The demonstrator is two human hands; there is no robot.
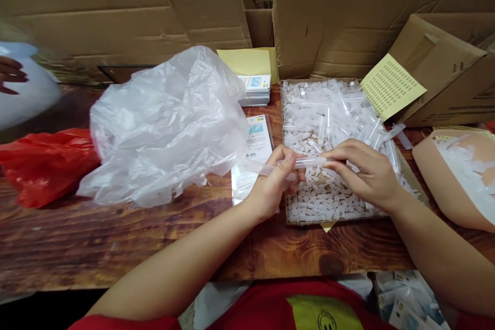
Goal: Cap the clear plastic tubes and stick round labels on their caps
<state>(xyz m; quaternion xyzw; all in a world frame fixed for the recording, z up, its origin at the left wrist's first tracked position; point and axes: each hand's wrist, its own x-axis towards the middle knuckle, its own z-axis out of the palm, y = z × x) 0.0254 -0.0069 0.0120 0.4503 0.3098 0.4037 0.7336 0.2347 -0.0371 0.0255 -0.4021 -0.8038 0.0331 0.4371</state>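
Translucent plastic: 1 slim tube (309,162) held level between both hands, above the left part of a shallow cardboard tray (332,220). Left hand (270,180): grip closed on the tube's left end, thumb on top; 1 further clear strip juts out leftward from this hand, its exact form unclear. Right hand (365,172): grip pinching the tube's right end between thumb and fingertips.

Tray sits on the wood-grain surface (162,247); many small clear pieces inside, longer tubes heaped toward the back and right. Yellow sheet (392,86) with rows of dark marks leans at the tray's back right corner, against a cardboard box (441,67). Peach-coloured container (436,175) at right, white pieces in it. Left of tray: printed pack (260,139), card stack (257,90) behind it, crumpled clear bag (170,118), red bag (50,160). Another person's hand (11,72) at far left edge.
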